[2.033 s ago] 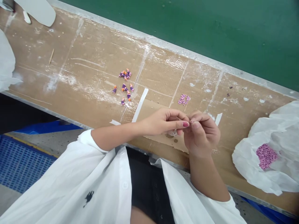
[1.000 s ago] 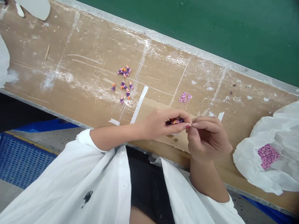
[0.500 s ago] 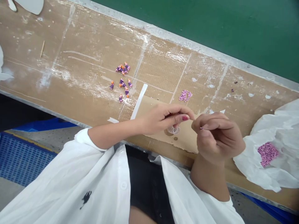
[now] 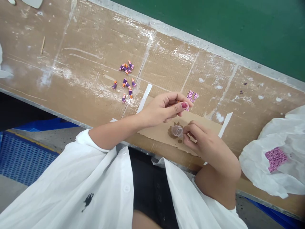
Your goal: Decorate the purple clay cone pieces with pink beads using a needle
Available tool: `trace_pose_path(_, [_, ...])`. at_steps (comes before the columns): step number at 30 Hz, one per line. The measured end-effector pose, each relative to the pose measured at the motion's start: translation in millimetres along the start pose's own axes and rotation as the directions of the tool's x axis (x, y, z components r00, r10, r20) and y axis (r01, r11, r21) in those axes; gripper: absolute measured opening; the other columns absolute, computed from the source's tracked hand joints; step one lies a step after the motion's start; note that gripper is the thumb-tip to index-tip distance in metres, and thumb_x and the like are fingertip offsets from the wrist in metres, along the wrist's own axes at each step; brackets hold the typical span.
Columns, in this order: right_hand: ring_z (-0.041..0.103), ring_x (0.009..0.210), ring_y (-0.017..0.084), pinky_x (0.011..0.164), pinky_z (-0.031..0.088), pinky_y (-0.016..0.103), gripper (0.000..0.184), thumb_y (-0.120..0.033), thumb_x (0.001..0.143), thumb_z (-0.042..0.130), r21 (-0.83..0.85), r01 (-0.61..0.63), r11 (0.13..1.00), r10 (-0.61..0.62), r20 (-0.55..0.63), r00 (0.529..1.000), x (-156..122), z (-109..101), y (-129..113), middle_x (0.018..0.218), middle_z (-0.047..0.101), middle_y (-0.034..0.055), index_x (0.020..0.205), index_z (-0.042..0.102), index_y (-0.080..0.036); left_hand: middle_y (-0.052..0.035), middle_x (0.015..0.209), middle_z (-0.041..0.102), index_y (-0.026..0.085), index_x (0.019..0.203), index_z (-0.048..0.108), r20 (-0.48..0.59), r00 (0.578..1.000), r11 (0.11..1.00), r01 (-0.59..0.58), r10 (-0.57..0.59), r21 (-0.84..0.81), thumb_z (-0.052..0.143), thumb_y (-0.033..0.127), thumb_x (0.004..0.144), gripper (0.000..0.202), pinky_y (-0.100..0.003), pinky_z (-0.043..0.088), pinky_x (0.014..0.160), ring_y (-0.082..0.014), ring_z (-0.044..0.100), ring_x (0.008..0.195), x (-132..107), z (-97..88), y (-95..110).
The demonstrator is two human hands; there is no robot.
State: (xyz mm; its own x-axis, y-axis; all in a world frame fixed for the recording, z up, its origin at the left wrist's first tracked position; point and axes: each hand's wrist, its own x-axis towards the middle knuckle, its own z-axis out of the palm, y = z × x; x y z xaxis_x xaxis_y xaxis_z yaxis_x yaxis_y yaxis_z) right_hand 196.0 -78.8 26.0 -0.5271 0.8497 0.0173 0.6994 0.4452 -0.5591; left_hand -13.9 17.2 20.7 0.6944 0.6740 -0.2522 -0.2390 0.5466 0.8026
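Note:
My left hand (image 4: 164, 108) hovers over the brown table (image 4: 83, 47), fingers curled in a pinch on a small purple and orange piece that barely shows between them. My right hand (image 4: 202, 141) rests lower on a loose cardboard sheet (image 4: 157, 132). Its fingertips are pinched together at a small clear round cap (image 4: 176, 130) that stands on a dark stain. What the right fingers hold, if anything, is too small to see. A small pile of pink beads (image 4: 192, 95) lies just beyond my left fingertips.
Several purple and orange figures (image 4: 125, 81) lie scattered left of my hands. White paper (image 4: 267, 178) at the right holds a heap of pink beads (image 4: 275, 158). White tape strips (image 4: 144, 98) and a thin wooden stick (image 4: 42, 45) lie on the table. A green surface (image 4: 238, 25) lies behind.
My hands have come apart. The right hand dropped from beside the left fingertips down to the clear cap on the cardboard. The left hand moved up a little, still pinched.

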Motion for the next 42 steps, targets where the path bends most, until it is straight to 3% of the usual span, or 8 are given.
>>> trace_pose_path(3, [0.05,0.058,0.011,0.054,0.044,0.024,0.015,-0.013,0.099,0.052,0.011,0.008,1.0,-0.007,-0.029,1.0,1.5,-2.9,-2.7,0.077,0.052,-0.0028,0.091,0.047,-0.024,0.0075,0.064,0.052,0.016,0.089,0.059,0.006,0.999,0.998,0.039,-0.038,-0.048,0.087,0.049,0.078,0.046,-0.017,0.023,0.042,-0.0013,0.035,0.048,-1.7,3.3,0.3])
trace_pose_path(6, [0.05,0.059,0.011,0.054,0.044,0.025,0.02,-0.005,0.093,0.056,0.07,0.034,0.997,-0.017,-0.23,0.973,6.5,-6.3,-7.7,0.076,0.053,-0.0029,0.09,0.051,-0.024,0.0078,0.066,0.053,0.017,0.089,0.055,0.037,0.992,0.987,0.123,-0.12,-0.107,0.088,0.044,0.078,0.045,-0.016,0.022,0.041,-0.0006,0.033,0.046,-3.9,7.2,0.7])
trace_pose_path(9, [0.054,0.061,0.013,0.053,0.045,0.028,0.028,0.002,0.084,0.061,0.163,0.101,0.981,-0.009,-0.489,0.872,13.0,-3.2,-12.6,0.075,0.054,-0.0033,0.089,0.055,-0.024,0.0084,0.063,0.054,0.016,0.087,0.054,0.119,0.972,0.96,0.22,-0.201,-0.171,0.091,0.039,0.076,0.045,-0.015,0.02,0.04,0.0004,0.031,0.044,-6.1,11.7,0.4])
trace_pose_path(13, [0.058,0.063,0.016,0.052,0.046,0.031,0.029,0.003,0.083,0.065,0.172,0.14,0.975,0.002,-0.637,0.771,18.8,7.2,-18.4,0.074,0.057,-0.0029,0.09,0.057,-0.024,0.0086,0.06,0.054,0.015,0.083,0.054,0.175,0.944,0.924,0.313,-0.278,-0.221,0.091,0.036,0.076,0.043,-0.014,0.02,0.04,0.0009,0.032,0.043,-8.0,16.6,-0.6])
trace_pose_path(26, [0.057,0.064,0.016,0.053,0.045,0.032,0.03,0.004,0.083,0.065,0.142,0.095,0.985,0.015,-0.628,0.778,17.6,11.1,-22.1,0.072,0.055,-0.0035,0.089,0.058,-0.025,0.0073,0.063,0.056,0.015,0.087,0.056,0.215,0.942,0.952,0.285,-0.257,-0.109,0.091,0.045,0.074,0.047,-0.016,0.024,0.042,-0.0006,0.037,0.045,-9.6,15.6,-4.8])
trace_pose_path(33, [0.056,0.062,0.014,0.053,0.044,0.03,0.026,0.001,0.085,0.065,0.025,0.081,0.996,-0.048,-0.627,0.778,19.3,10.5,-25.4,0.073,0.057,-0.0026,0.084,0.056,-0.023,0.0061,0.062,0.058,0.015,0.084,0.057,0.193,0.968,0.987,0.161,-0.157,-0.006,0.091,0.048,0.072,0.05,-0.017,0.037,0.049,-0.0037,0.05,0.054,-9.0,13.5,-0.6])
trace_pose_path(42, [0.058,0.062,0.017,0.055,0.047,0.033,0.027,0.001,0.085,0.065,0.08,0.07,0.994,-0.007,-0.61,0.792,16.3,7.8,-27.4,0.072,0.058,-0.0019,0.089,0.059,-0.025,0.0064,0.063,0.059,0.014,0.08,0.057,0.203,0.968,0.986,0.159,-0.146,-0.05,0.092,0.047,0.072,0.049,-0.018,0.039,0.051,-0.0026,0.05,0.053,-11.4,18.8,-5.3])
